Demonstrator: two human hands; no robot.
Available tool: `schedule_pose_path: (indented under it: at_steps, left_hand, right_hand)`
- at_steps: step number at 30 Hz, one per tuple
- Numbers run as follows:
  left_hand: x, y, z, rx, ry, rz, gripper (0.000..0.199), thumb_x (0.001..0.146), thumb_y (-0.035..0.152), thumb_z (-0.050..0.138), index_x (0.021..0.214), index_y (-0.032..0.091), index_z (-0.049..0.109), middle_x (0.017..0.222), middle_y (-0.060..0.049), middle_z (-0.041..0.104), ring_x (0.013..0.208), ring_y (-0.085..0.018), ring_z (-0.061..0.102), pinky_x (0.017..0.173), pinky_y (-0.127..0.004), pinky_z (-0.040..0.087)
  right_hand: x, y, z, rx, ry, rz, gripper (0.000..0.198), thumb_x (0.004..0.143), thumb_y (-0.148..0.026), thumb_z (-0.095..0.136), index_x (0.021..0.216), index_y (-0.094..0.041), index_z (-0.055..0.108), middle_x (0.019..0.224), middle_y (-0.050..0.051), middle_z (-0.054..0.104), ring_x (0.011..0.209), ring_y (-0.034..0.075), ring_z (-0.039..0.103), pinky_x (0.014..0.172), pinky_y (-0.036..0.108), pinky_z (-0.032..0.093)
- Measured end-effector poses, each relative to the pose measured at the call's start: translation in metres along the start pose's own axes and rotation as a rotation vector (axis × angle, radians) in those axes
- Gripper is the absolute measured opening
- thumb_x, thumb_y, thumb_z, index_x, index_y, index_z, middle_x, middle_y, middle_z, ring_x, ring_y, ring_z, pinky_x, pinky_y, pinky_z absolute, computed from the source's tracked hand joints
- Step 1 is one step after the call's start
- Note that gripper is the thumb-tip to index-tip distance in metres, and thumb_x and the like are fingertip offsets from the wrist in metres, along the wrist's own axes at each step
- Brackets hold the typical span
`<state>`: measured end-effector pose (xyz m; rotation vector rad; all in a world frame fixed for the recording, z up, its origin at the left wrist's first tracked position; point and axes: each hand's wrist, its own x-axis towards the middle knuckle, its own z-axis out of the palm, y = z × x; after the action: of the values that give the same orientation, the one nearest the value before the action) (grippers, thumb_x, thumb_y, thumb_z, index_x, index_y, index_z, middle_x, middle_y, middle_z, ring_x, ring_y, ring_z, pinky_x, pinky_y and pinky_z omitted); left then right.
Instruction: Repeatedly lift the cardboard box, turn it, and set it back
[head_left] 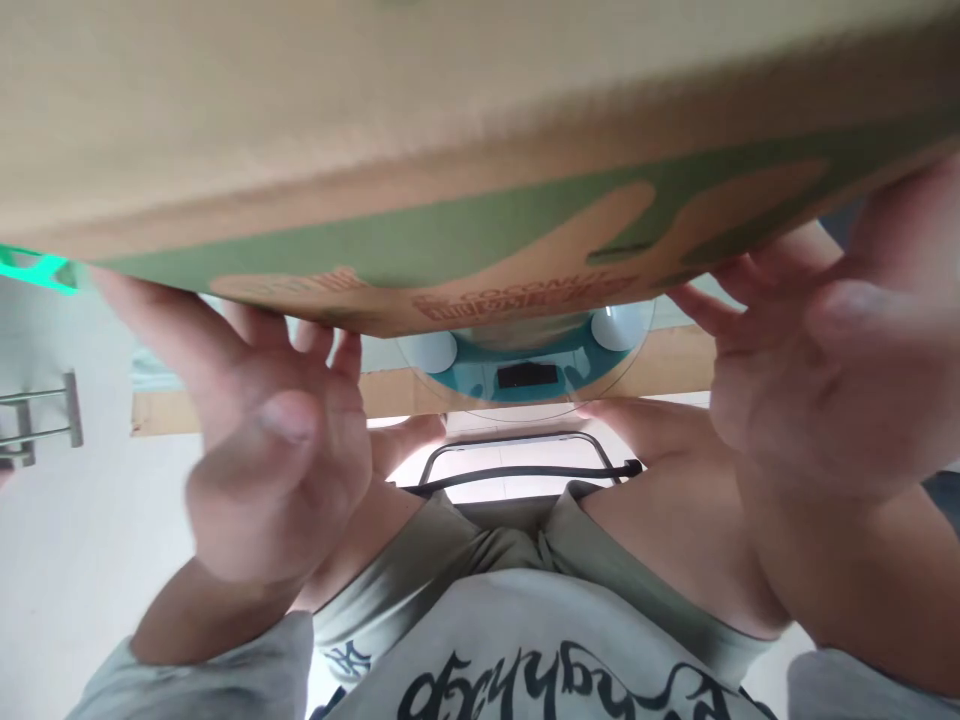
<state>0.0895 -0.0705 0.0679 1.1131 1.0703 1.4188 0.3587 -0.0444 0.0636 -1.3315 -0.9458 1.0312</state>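
Note:
A large cardboard box (420,235) with a green printed side fills the upper part of the head view, close to the camera. My left hand (277,450) supports its lower left edge, fingers reaching underneath and thumb toward me. On the other side my right hand (832,370) grips the lower right edge in the same way, slightly blurred. Both sets of fingertips are partly hidden by the box. Below the box a round glass scale (465,375) with a blue pattern and a dark display shows in part; the box covers its far portion.
Under the scale runs a flat strip of cardboard (397,392). A metal-framed seat (517,470) is between my legs. Metal bars (45,420) stand at the left, and a bright green plastic piece (37,268) shows beside the box's left end.

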Motion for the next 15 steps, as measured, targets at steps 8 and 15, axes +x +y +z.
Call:
schedule_pose_path:
  at_steps: [8, 15]
  left_hand:
    - [-0.008, -0.05, -0.034, 0.035, -0.138, 0.004, 0.077, 0.092, 0.067, 0.1, 0.162, 0.068, 0.068, 0.176, 0.012, 0.056, 0.17, -0.024, 0.057, 0.159, -0.064, 0.046]
    - [0.006, -0.082, -0.052, -0.038, -0.287, 0.283, 0.105, 0.078, 0.066, 0.101, 0.174, 0.057, 0.059, 0.169, 0.008, 0.069, 0.146, -0.015, 0.072, 0.133, -0.033, 0.069]
  right_hand:
    - [-0.02, 0.032, -0.024, 0.045, -0.118, -0.039, 0.065, 0.068, -0.025, 0.068, 0.126, -0.053, 0.08, 0.126, -0.014, 0.081, 0.128, 0.015, 0.083, 0.118, 0.049, 0.078]
    - [-0.025, 0.03, -0.035, -0.041, -0.23, -0.1, 0.063, 0.094, -0.041, 0.076, 0.15, -0.071, 0.073, 0.161, -0.016, 0.074, 0.154, 0.022, 0.077, 0.136, 0.067, 0.069]
